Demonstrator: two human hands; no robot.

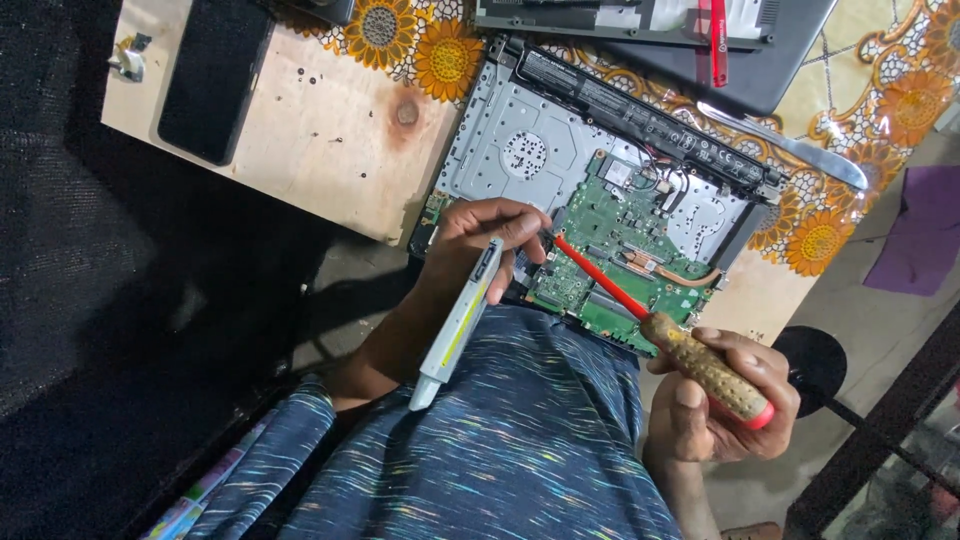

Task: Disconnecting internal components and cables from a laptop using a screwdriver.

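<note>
sunflower-patterned cloth (pixel 440 55) was spread over the table, with a bare plywood board (pixel 320 140) laid on part of it. an opened laptop (pixel 600 190) was set at the table's near edge, its green circuit board (pixel 610 250) exposed. a red-shafted screwdriver (pixel 655 325) was gripped by its speckled handle in the right hand (pixel 720 400), fingers closed round it, and the tip was brought to the board beside the left thumb. a slim white-and-yellow tool (pixel 458 325) was clamped in the left hand (pixel 490 235), which was rested on the laptop's edge. a black phone (pixel 215 75) was laid on the plywood, well apart. a second dark laptop (pixel 680 30) and a metal knife (pixel 790 145) were seen beyond.
</note>
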